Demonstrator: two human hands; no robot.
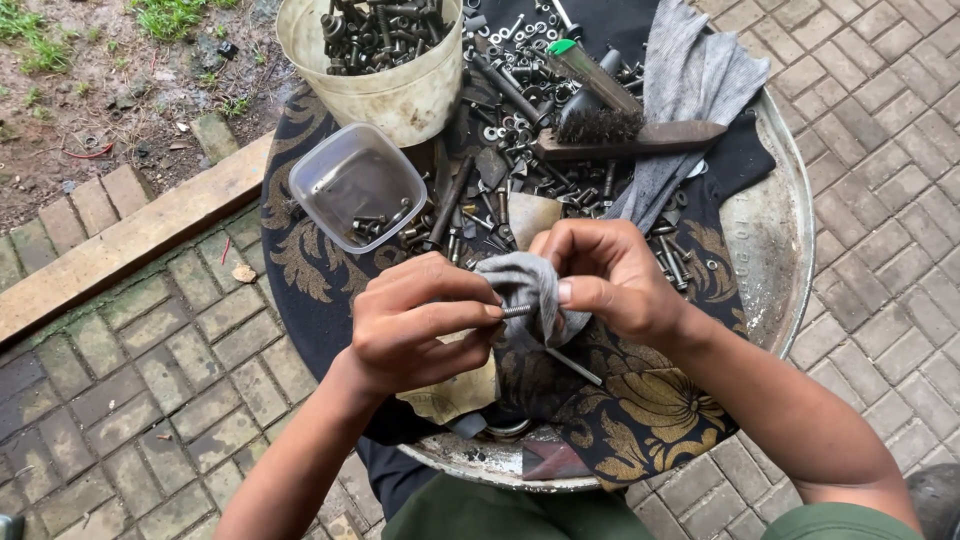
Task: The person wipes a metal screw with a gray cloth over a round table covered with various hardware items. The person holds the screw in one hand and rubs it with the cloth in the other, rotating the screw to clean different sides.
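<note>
- While the left hand (410, 325) pinches a threaded bolt (517, 310) at frame centre, the right hand (610, 275) clenches a grey rag (525, 285) around it.
- The clear tub (357, 185), centre left, holds few bolts; the cream bucket (385, 60) above is packed with them.
- The round metal tray (780, 230) shows a bare rim at right.

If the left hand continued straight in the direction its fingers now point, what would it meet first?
Probably the grey cloth gripped by the right hand. The left hand points rightwards, pinching a bolt whose end already enters that cloth.
</note>
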